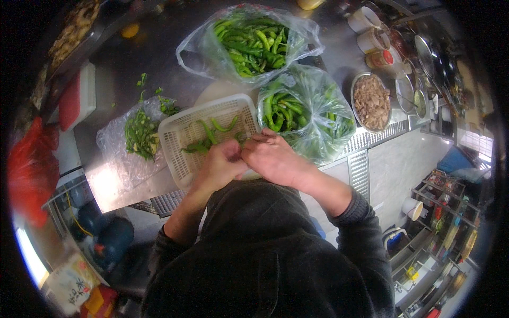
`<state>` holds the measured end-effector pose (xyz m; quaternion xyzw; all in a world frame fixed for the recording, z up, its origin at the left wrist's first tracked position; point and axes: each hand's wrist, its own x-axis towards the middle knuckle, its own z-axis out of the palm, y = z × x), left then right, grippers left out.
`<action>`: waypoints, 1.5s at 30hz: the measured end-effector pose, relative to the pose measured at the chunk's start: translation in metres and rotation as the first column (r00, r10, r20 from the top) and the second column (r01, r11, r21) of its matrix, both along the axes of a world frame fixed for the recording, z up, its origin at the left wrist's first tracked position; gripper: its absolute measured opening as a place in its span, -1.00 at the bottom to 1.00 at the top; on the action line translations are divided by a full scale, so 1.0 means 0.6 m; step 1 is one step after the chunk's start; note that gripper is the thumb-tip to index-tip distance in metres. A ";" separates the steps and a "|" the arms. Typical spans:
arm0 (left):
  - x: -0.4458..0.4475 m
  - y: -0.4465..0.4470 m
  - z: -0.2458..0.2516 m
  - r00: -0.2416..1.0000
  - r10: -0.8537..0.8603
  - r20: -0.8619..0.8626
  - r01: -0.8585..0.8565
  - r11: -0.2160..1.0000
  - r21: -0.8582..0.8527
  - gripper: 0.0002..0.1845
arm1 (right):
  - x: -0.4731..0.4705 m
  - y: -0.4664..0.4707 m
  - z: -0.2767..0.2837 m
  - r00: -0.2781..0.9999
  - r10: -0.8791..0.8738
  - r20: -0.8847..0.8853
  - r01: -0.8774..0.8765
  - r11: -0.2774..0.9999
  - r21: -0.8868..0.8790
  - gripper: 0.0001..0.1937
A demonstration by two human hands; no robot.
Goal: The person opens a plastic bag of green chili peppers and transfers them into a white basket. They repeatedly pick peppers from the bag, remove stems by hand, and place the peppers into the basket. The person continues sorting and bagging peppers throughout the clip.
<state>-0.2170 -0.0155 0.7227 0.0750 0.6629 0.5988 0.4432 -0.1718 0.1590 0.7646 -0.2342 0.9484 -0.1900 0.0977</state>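
Note:
My left hand (222, 165) and my right hand (270, 159) meet over the near right part of a white plastic basket (171, 135), fingertips pinched together. Part of a green chili pepper (239, 137) shows between them; the rest is hidden by the fingers. Several long green peppers (206, 131) lie in the basket. Right of it stands a clear plastic bag (318, 119) of green peppers, partly open. Behind that, another open clear bag (254, 43) is full of peppers. Pepper stems and scraps (141, 133) are heaped on plastic film left of the basket.
A metal bowl of sliced meat (372, 102) stands to the right, with tubs (372, 39) and a red-lidded jar (379, 59) beyond. A red and white container (77, 97) and a red plastic bag (33, 171) are at the left. The steel table's near edge (135, 200) lies before me.

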 end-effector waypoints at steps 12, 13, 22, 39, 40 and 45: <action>-0.011 -0.064 -0.005 0.855 0.203 0.476 -0.350 0.905 0.242 -0.93 | -0.030 0.020 -0.050 0.618 0.085 0.781 0.785 -0.012 -0.620 -0.75; -0.009 -0.062 -0.002 0.849 0.225 0.479 -0.355 0.914 0.199 -0.94 | -0.031 0.019 -0.055 0.557 0.149 0.817 0.831 -0.120 -0.544 -0.73; 0.014 -0.045 0.002 0.948 0.113 0.298 -0.151 0.982 0.111 -0.72 | -0.031 -0.015 -0.065 0.603 0.042 0.797 0.796 0.030 -0.604 -0.74; 0.013 -0.081 -0.022 0.937 0.273 0.220 -0.294 0.953 0.069 -0.81 | -0.031 -0.066 -0.093 0.464 0.040 0.885 0.852 -0.292 -0.434 -0.79; 0.018 -0.084 -0.026 0.928 0.315 0.199 -0.341 0.933 0.112 -0.82 | -0.032 -0.071 -0.102 0.408 0.153 0.900 0.853 -0.416 -0.316 -0.79; 0.021 -0.125 -0.053 0.840 0.540 0.048 -0.537 0.816 0.217 -0.87 | -0.035 -0.100 -0.152 0.245 0.004 0.969 0.923 -0.308 -0.232 -0.73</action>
